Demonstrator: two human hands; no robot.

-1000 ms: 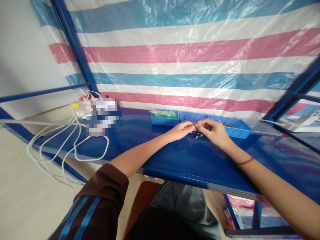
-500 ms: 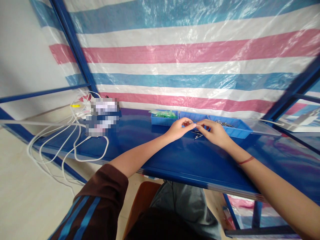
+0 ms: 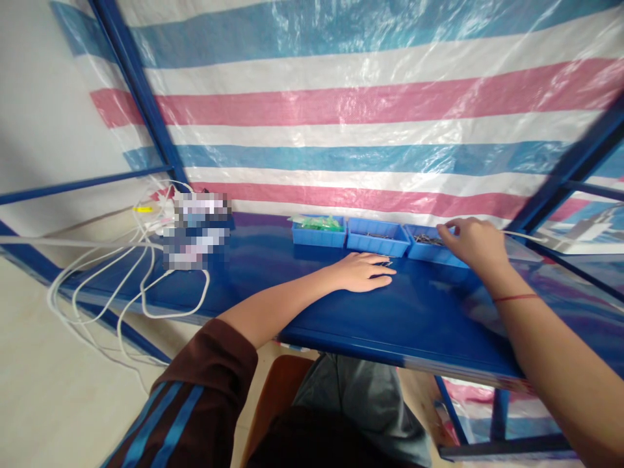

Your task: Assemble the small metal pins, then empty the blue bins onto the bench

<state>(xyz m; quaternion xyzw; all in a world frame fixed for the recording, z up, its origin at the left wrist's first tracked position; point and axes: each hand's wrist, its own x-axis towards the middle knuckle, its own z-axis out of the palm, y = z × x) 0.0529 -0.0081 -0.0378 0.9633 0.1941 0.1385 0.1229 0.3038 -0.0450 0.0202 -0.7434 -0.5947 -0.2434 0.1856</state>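
Note:
My left hand [image 3: 365,272] lies flat on the blue table [image 3: 341,305], fingers stretched out, with its fingertips by a small metal piece [image 3: 389,263]. My right hand [image 3: 475,242] hovers over the right blue bin [image 3: 441,255], which holds small metal parts [image 3: 428,239]. Its fingers are curled with the tips drawn together at the bin's edge; what they hold, if anything, is too small to see. A red thread [image 3: 514,298] circles that wrist.
A middle blue bin [image 3: 377,244] with thin metal pieces and a left blue bin [image 3: 318,236] with green parts stand at the table's back. White cables [image 3: 131,273] loop off the left end. A striped plastic sheet [image 3: 341,130] hangs behind blue frame bars [image 3: 146,104].
Both hands were pinched together at a small metal piece in front of the bins. Now the left hand has dropped flat onto the table and the right hand has moved right to the right bin.

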